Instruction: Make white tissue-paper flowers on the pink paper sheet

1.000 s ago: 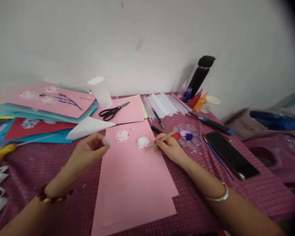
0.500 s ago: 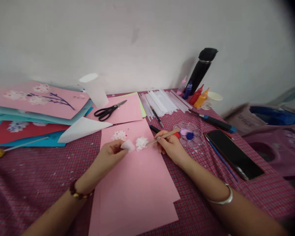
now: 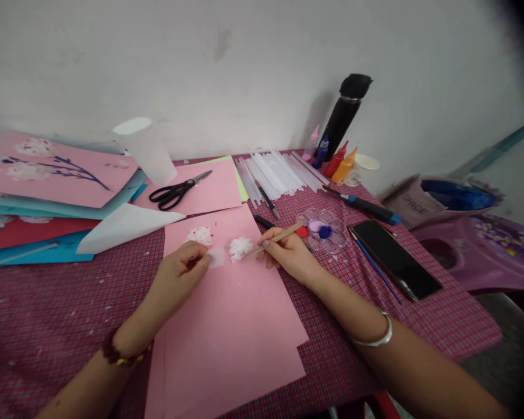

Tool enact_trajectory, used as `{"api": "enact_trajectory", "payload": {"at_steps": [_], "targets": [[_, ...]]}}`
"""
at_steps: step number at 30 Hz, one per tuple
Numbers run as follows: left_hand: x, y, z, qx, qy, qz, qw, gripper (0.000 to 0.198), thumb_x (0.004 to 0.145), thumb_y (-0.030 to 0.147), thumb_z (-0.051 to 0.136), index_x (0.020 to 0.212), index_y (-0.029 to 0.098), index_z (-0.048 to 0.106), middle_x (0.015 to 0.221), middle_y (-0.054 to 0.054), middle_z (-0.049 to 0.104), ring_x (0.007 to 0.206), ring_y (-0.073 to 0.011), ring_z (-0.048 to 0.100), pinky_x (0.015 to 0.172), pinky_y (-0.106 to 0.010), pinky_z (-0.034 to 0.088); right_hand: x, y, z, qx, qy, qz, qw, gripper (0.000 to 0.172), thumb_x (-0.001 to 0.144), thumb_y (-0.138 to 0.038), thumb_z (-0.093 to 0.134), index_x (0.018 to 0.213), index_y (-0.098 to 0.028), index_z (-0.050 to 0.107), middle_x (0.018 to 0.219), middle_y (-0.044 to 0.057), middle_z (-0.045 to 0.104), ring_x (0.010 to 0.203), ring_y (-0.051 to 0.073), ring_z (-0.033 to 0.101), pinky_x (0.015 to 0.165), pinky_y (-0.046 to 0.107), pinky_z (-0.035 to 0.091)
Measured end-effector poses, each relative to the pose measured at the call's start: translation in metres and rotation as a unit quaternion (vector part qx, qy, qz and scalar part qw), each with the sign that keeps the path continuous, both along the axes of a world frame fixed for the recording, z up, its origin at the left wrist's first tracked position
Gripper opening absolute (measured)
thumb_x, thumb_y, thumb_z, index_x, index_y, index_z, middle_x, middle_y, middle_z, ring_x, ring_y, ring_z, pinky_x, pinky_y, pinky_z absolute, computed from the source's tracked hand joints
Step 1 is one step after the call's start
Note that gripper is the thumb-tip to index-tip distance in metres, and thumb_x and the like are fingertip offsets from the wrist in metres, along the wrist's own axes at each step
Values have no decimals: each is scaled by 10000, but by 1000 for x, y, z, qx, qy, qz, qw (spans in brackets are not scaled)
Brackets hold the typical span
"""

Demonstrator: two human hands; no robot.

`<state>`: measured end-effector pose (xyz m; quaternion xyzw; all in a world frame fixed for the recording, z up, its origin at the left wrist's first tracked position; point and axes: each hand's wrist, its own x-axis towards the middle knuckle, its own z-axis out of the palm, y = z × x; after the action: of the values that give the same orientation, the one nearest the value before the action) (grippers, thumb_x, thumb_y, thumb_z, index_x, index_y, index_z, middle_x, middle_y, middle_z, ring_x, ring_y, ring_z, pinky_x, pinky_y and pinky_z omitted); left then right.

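Over the pink paper (image 3: 227, 326), my left hand (image 3: 184, 273) pinches a small white tissue piece (image 3: 217, 257). My right hand (image 3: 290, 256) grips a flat wooden stick (image 3: 286, 233) slantwise, its lower tip touching the edge of a ruffled white paper flower (image 3: 240, 248). That flower lies on the upper part of the pink sheet. Behind my left fingers is another white flower with red specks (image 3: 199, 235), partly covered by the hand. Just beyond my right hand sits a clear flower-shaped palette (image 3: 334, 240) holding pink, blue and red paint.
Black scissors (image 3: 179, 191) lie on a pink sheet, left of white glue sticks (image 3: 275, 174). A white cup (image 3: 151, 154) stands by the wall. Paint bottles (image 3: 344, 166), a black flask (image 3: 343, 116), a box cutter (image 3: 362, 206) and a phone (image 3: 395, 259) are at right. Painted sheets (image 3: 65, 180) pile at left.
The view has shifted, so the table things appear further left. The tissue in my left hand now hangs flatter near the flower. The stick stays in my right hand at the flower's edge.
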<state>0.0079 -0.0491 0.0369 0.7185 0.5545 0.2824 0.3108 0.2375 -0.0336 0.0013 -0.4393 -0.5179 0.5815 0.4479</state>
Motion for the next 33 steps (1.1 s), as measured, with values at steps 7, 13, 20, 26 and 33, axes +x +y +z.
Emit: {"api": "enact_trajectory", "payload": {"at_steps": [7, 13, 20, 26, 33], "targets": [[-1, 3, -10, -69, -127, 69, 987, 196, 750, 340, 655, 654, 178, 600, 651, 19, 553, 591, -108, 444, 528, -218, 326, -4, 0, -7, 32, 2, -16, 999, 126, 813, -290, 570, 846, -170, 554, 690, -4, 668, 413, 54, 519, 394, 174, 423], [3, 5, -16, -102, -209, 54, 971, 169, 727, 260, 687, 671, 186, 547, 614, 51, 512, 538, -79, 418, 498, -199, 316, -4, 0, -6, 33, -14, -35, 999, 112, 831, -283, 540, 856, -176, 559, 729, -2, 670, 414, 55, 521, 384, 177, 416], [10, -4, -6, -181, -13, -230, 956, 117, 807, 173, 540, 753, 196, 642, 741, 17, 621, 672, -113, 541, 613, -227, 404, -5, 1, -4, 15, 6, -46, 999, 102, 809, -262, 540, 845, -167, 552, 683, -14, 653, 401, 50, 502, 362, 162, 387], [12, 20, -2, -64, 110, -260, 957, 160, 785, 100, 491, 706, 181, 604, 745, 7, 582, 667, -121, 521, 622, -250, 397, -1, 0, -5, -1, 33, -48, 998, 70, 790, -239, 539, 756, -182, 513, 535, -52, 589, 383, 65, 509, 379, 170, 405], [17, 33, -13, 59, 127, -234, 962, 187, 757, 67, 477, 695, 173, 617, 919, -56, 598, 883, -180, 560, 803, -318, 432, -3, 0, -9, 9, 9, -45, 999, 40, 780, -220, 524, 768, -185, 508, 569, -43, 590, 405, 69, 509, 388, 178, 417]]}}
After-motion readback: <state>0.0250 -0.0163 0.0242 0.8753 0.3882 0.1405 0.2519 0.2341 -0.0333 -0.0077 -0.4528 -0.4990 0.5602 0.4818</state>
